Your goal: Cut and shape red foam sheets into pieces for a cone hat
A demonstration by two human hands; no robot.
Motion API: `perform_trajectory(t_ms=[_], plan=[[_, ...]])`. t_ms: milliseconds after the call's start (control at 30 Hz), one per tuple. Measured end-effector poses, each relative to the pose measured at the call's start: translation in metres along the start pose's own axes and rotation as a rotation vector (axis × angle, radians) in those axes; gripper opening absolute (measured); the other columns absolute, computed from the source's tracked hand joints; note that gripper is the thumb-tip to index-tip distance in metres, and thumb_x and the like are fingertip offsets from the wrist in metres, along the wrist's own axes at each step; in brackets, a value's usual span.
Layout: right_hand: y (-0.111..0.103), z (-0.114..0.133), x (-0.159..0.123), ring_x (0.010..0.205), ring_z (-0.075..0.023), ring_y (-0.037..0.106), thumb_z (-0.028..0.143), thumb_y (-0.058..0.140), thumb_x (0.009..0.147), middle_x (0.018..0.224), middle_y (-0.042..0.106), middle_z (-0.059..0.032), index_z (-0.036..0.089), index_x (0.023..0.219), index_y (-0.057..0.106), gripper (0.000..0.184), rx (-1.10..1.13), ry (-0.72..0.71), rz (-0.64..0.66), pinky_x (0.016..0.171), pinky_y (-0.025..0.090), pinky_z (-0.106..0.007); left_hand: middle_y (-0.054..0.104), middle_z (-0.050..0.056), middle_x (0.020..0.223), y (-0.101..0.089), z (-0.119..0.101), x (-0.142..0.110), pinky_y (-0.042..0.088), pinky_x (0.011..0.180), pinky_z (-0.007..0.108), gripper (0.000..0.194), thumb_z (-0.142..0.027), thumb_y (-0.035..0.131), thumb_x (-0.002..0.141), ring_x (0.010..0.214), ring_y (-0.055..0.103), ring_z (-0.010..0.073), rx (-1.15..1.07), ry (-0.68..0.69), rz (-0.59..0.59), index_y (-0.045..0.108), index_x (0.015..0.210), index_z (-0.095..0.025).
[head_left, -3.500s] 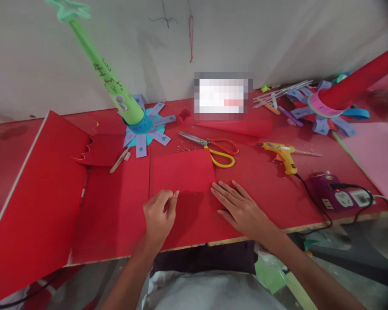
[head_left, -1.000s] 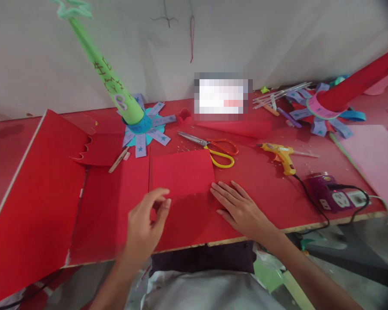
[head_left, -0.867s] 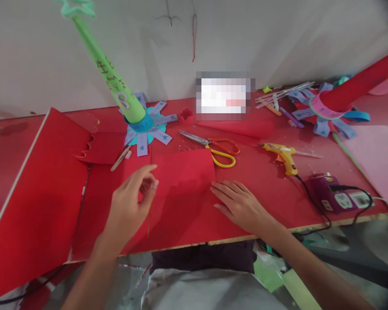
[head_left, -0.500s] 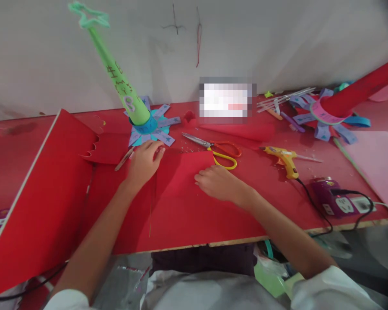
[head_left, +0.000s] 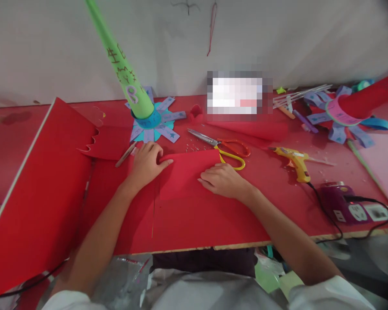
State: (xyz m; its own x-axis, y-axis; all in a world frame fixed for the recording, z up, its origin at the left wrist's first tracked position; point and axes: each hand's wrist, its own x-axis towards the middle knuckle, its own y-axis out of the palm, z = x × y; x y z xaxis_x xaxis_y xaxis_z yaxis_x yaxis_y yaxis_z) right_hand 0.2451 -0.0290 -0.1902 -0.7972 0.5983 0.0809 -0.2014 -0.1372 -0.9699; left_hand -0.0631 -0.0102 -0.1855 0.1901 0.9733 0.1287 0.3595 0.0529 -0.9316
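A small red sheet of paper or foam (head_left: 188, 175) lies on the red table between my hands. My left hand (head_left: 146, 165) is at its upper left edge, fingers curled and thumb over the sheet's top corner; that edge curves up a little. On the right edge, my right hand (head_left: 226, 180) rests with its fingers bent together and the thumb on the sheet. Just behind the sheet are scissors (head_left: 209, 138) with one orange and one yellow handle. Beyond my left hand stands a green paper cone (head_left: 139, 97) on a blue petalled base (head_left: 158, 128).
A yellow glue gun (head_left: 292, 160) lies at right, its cord running toward a purple power socket (head_left: 334, 204). Behind it are glue sticks (head_left: 305, 95) and a red cone with a pink ring (head_left: 338, 111). A large red board (head_left: 35, 193) leans at left.
My left thumb has moved away from the fingers onto the sheet, whose upper left edge now curves up. The view has shifted, so objects sit slightly further right.
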Motion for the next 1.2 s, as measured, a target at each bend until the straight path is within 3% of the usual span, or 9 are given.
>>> perform_trajectory(t_ms=[133,233,367,533,800,967,1067,1200], plan=[[0.000,-0.001,-0.002,0.068,-0.0177,0.064,0.026,0.052,0.112,0.076,0.077,-0.0051,0.018,0.080,0.071,0.037,0.004,-0.013,-0.019,0.071,0.030,-0.035,0.072,0.005,0.108,0.000,0.005,-0.002,0.053,0.089,0.038,0.035,-0.043,0.077,0.093,0.098,0.067,0.0237,-0.265,-0.046,0.037,0.061,0.118,-0.023],[0.001,-0.002,-0.003,0.069,-0.0183,0.064,0.027,0.051,0.113,0.076,0.077,-0.0055,0.018,0.081,0.071,0.038,0.002,-0.021,-0.021,0.072,0.030,-0.035,0.074,0.006,0.118,0.000,0.005,-0.003,0.054,0.095,0.039,0.043,-0.040,0.074,0.096,0.106,0.070,0.0239,-0.309,-0.011,0.056,0.062,0.134,-0.025],[0.000,-0.002,-0.004,0.070,-0.0184,0.064,0.027,0.052,0.113,0.076,0.077,-0.0053,0.018,0.082,0.071,0.038,0.005,-0.029,-0.025,0.073,0.031,-0.035,0.071,0.011,0.124,-0.001,-0.005,-0.005,0.050,0.108,0.048,0.031,-0.040,0.075,0.096,0.120,0.065,0.0316,-0.074,0.026,0.043,0.069,0.121,-0.023],[0.000,-0.002,-0.004,0.070,-0.0184,0.065,0.029,0.052,0.113,0.078,0.077,-0.0057,0.018,0.083,0.071,0.038,0.027,-0.011,-0.021,0.073,0.031,-0.035,0.064,0.016,0.127,-0.005,-0.017,-0.010,0.045,0.113,0.056,0.046,-0.053,0.084,0.090,0.127,0.058,0.0389,0.141,0.010,0.030,0.066,0.119,-0.021],[0.000,-0.002,-0.004,0.070,-0.0184,0.062,0.030,0.051,0.114,0.078,0.077,-0.0057,0.018,0.085,0.073,0.038,0.016,0.003,0.016,0.073,0.031,-0.035,0.064,0.012,0.113,-0.004,-0.013,-0.009,0.048,0.105,0.053,0.039,-0.052,0.085,0.090,0.113,0.060,0.0357,0.121,0.005,0.073,0.061,0.100,-0.022],[-0.001,0.004,-0.004,0.071,-0.0191,0.061,0.029,0.046,0.116,0.076,0.073,-0.0063,0.017,0.086,0.073,0.042,-0.023,-0.024,-0.062,0.073,0.034,-0.036,0.068,0.013,0.122,-0.004,-0.014,-0.009,0.048,0.106,0.052,0.042,-0.046,0.085,0.090,0.118,0.061,0.0363,0.095,0.007,0.074,0.062,0.116,-0.022],[-0.001,0.018,-0.001,0.082,-0.0218,0.067,0.028,0.046,0.116,0.089,0.077,-0.0089,0.017,0.101,0.078,0.036,-0.038,-0.105,-0.159,0.079,0.041,-0.036,0.069,0.014,0.124,-0.004,-0.015,-0.009,0.049,0.106,0.052,0.045,-0.046,0.085,0.090,0.121,0.062,0.0375,0.099,0.018,0.088,0.063,0.121,-0.022],[0.005,0.042,0.003,0.120,-0.0259,0.069,0.030,0.054,0.113,0.132,0.078,-0.0106,0.023,0.137,0.074,0.032,0.002,-0.312,-0.196,0.108,0.049,-0.041,0.070,0.013,0.124,-0.003,-0.017,-0.010,0.048,0.107,0.052,0.042,-0.049,0.084,0.091,0.122,0.062,0.0375,0.115,0.030,0.080,0.065,0.118,-0.023]])
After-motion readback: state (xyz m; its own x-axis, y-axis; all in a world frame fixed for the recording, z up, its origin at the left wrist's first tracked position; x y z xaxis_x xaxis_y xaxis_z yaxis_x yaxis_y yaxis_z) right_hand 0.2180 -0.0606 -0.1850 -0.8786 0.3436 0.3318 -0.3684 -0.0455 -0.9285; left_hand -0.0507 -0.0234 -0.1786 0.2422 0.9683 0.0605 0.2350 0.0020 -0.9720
